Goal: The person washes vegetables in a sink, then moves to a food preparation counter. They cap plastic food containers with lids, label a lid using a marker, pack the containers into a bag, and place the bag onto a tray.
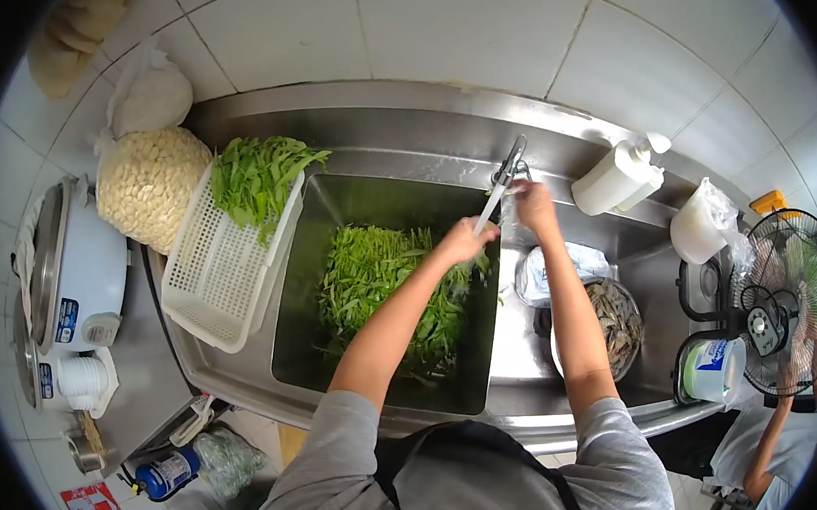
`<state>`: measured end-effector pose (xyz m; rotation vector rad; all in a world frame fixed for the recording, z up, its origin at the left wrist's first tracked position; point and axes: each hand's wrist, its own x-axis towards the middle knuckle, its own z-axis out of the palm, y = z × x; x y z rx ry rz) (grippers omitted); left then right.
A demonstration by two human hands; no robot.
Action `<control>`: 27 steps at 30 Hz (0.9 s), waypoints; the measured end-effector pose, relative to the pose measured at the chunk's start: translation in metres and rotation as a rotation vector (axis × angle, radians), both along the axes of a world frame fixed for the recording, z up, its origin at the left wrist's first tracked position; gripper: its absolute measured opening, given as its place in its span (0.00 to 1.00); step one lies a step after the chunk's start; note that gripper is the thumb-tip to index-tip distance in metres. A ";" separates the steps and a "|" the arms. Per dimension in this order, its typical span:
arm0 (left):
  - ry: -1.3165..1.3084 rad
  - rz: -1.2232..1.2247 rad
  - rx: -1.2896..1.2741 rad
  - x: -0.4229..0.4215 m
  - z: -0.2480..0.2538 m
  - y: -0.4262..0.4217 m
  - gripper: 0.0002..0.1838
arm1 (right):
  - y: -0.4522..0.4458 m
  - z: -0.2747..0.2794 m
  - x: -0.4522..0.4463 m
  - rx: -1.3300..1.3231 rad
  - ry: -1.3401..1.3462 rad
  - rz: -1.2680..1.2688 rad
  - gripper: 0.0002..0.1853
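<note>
My left hand (464, 240) is at the right edge of the left sink basin (376, 193), in the stream below the faucet (512, 161). Its fingers reach to the right, partly smeared by water, and I make out nothing held. Just right of the faucet is my right hand (534, 206); its fingers are blurred, and whether they touch the faucet or hold something I cannot tell. Leafy green vegetables (382, 280) fill much of the left basin under my left forearm. Under my right forearm, a bowl of shrimp-like seafood (619, 321) stands in the right basin, partly hidden.
A white perforated basket (209, 269) holding leafy greens (261, 175) rests left of the basin, beside a bag of pale pieces (152, 183). White plastic bottles (612, 179) stand behind the right basin. A fan (782, 309) and another person's arm (772, 443) are at far right.
</note>
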<state>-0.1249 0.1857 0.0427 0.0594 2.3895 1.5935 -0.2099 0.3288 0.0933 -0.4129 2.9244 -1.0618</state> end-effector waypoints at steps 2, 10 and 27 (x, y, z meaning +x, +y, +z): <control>0.024 -0.124 -0.228 0.006 0.022 0.016 0.12 | 0.021 -0.030 -0.027 -0.038 0.387 -0.196 0.19; 0.117 -0.121 0.107 0.009 0.050 -0.009 0.11 | 0.050 -0.102 -0.113 -0.196 -0.273 -0.087 0.10; 0.203 0.862 1.196 0.041 0.059 -0.061 0.14 | -0.098 0.003 0.121 -0.527 -0.075 0.447 0.25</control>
